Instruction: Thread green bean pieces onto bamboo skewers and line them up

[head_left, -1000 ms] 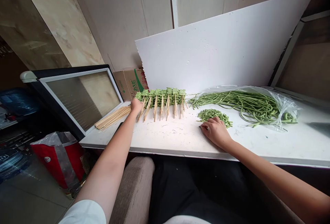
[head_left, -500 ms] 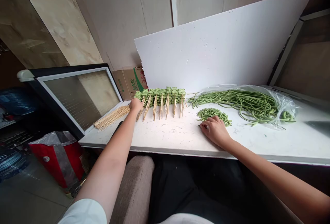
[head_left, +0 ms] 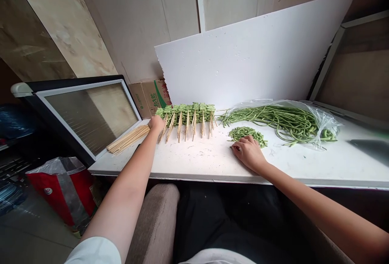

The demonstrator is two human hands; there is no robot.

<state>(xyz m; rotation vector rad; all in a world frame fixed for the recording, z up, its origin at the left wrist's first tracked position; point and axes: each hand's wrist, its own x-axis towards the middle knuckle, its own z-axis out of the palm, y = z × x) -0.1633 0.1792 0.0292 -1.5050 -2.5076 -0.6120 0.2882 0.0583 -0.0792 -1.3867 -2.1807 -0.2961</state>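
My left hand [head_left: 157, 123] is closed at the left end of the stacked bean skewers [head_left: 194, 114]; its fingers face away, so what they hold is hidden. Bare bamboo skewers [head_left: 127, 139] lie in a bundle just left of it. The stacks are rows of cut green long beans, their sticks pointing toward me. On the right, my right hand [head_left: 249, 152] rests on the table in front of a pile of cut long bean pieces [head_left: 246, 133]. Its thumb and fingertips are pinched together, with a small green piece of bean at their tips.
Whole long beans [head_left: 273, 118] spill from a clear plastic bag [head_left: 323, 126] at the back right of the white table [head_left: 194, 165]. A white foam board [head_left: 249, 57] leans behind. At left stand a framed glass panel [head_left: 91, 114], a cardboard box [head_left: 147, 96] and a red bag [head_left: 60, 191].
The whole view has shifted slightly, so the table and its things sit a little farther left. Both hands keep nearly the same places and poses.
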